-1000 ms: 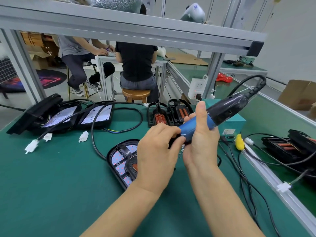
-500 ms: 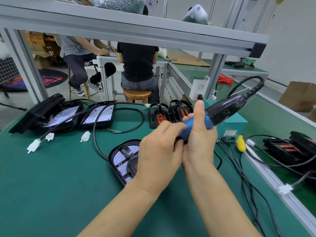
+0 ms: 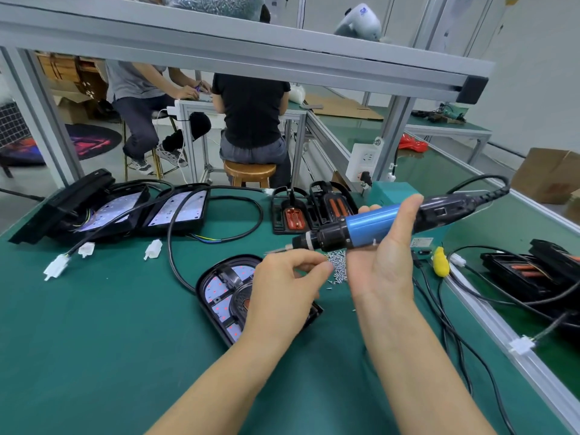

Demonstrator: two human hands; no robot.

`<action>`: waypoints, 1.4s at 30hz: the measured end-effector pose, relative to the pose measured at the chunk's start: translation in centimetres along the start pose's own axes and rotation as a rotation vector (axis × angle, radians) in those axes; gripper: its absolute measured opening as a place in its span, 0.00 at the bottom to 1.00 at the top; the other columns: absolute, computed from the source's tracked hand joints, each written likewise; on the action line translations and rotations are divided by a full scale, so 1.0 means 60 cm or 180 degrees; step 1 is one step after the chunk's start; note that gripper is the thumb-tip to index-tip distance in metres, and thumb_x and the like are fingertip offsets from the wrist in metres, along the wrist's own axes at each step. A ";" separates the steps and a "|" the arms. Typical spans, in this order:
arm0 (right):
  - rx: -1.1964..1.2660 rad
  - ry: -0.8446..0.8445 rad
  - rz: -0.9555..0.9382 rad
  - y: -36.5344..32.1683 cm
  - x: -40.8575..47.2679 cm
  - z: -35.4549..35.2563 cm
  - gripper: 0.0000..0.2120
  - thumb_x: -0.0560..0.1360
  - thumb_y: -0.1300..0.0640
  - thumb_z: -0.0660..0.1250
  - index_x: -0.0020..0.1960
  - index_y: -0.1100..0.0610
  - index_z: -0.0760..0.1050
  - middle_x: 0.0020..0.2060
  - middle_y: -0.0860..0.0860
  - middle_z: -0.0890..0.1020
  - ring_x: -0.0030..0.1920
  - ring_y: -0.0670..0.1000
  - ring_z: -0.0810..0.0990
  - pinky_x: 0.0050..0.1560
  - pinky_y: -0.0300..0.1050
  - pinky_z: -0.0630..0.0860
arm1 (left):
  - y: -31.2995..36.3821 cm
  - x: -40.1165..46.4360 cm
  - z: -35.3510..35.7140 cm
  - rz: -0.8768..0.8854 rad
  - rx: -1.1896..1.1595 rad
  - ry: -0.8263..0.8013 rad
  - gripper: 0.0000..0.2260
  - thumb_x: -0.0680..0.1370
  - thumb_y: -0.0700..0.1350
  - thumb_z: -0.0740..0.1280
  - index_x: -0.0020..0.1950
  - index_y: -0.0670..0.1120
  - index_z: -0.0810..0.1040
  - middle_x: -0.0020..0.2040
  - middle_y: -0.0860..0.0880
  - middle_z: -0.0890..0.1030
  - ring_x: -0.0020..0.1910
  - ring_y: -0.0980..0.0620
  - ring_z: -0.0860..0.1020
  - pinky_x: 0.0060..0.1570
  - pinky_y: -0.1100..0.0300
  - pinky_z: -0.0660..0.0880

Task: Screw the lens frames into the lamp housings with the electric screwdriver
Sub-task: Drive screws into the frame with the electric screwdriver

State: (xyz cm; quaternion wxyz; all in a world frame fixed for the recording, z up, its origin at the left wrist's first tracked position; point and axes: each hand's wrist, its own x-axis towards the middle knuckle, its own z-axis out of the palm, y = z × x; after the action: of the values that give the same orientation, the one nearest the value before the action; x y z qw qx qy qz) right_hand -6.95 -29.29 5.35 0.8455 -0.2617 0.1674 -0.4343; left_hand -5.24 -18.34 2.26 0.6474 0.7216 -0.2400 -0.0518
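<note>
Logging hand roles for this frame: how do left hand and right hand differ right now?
The right hand grips the electric screwdriver, thumb across its blue barrel; the left hand holds no tool. The right hand is raised, palm facing the camera; the left hand hangs lower over the lamp housing, back facing the camera. The left hand's fingertips curl together just below the bit; whether they pinch a screw cannot be told. Both are bare and close together.
</note>
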 end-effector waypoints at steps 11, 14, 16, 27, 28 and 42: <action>-0.0325 0.0015 0.0587 -0.002 -0.012 -0.002 0.26 0.75 0.38 0.64 0.57 0.61 0.71 0.47 0.56 0.74 0.44 0.54 0.79 0.56 0.51 0.79 | 0.032 0.047 0.020 0.3088 0.2272 0.0507 0.08 0.70 0.37 0.71 0.45 0.49 0.85 0.42 0.47 0.80 0.37 0.45 0.75 0.38 0.52 0.69; -0.0251 -0.0032 0.0566 -0.003 -0.014 -0.004 0.25 0.77 0.41 0.63 0.58 0.64 0.72 0.44 0.55 0.78 0.40 0.52 0.83 0.47 0.46 0.82 | 0.036 0.059 0.019 0.3355 0.2396 0.0336 0.07 0.71 0.38 0.71 0.43 0.48 0.84 0.41 0.48 0.81 0.36 0.45 0.75 0.39 0.52 0.70; -0.0241 -0.0092 0.0577 -0.004 -0.016 -0.004 0.25 0.78 0.42 0.63 0.60 0.64 0.72 0.46 0.56 0.80 0.42 0.52 0.85 0.48 0.46 0.82 | 0.038 0.067 0.020 0.3500 0.2425 0.0265 0.06 0.72 0.38 0.70 0.42 0.47 0.84 0.41 0.49 0.81 0.35 0.46 0.76 0.37 0.51 0.71; -0.0379 -0.0066 0.0296 -0.004 -0.011 -0.010 0.17 0.78 0.44 0.63 0.53 0.59 0.72 0.42 0.53 0.78 0.40 0.48 0.81 0.49 0.45 0.79 | 0.040 0.052 0.004 0.1842 0.0316 -0.0017 0.04 0.73 0.36 0.70 0.40 0.44 0.81 0.38 0.54 0.80 0.36 0.57 0.77 0.39 0.62 0.74; -0.0392 -0.0075 0.0226 -0.009 -0.008 -0.014 0.15 0.77 0.46 0.65 0.52 0.58 0.72 0.40 0.51 0.77 0.39 0.47 0.79 0.48 0.44 0.78 | 0.035 0.051 -0.007 0.1332 -0.0204 -0.0051 0.05 0.73 0.35 0.70 0.40 0.45 0.81 0.35 0.54 0.80 0.33 0.58 0.77 0.37 0.65 0.74; 0.0314 -0.0616 -0.0024 -0.034 -0.004 -0.030 0.12 0.67 0.59 0.71 0.46 0.52 0.71 0.34 0.47 0.77 0.35 0.47 0.77 0.45 0.41 0.76 | -0.067 0.048 -0.143 -0.0977 -0.1586 0.0250 0.08 0.66 0.34 0.71 0.44 0.38 0.79 0.36 0.43 0.84 0.31 0.53 0.81 0.32 0.65 0.78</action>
State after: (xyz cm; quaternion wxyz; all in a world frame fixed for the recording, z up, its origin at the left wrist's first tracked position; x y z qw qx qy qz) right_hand -9.32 -30.61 5.13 0.8679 -0.2612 0.0624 -0.4179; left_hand 1.71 -11.54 0.43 0.7979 0.5697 -0.0827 -0.1784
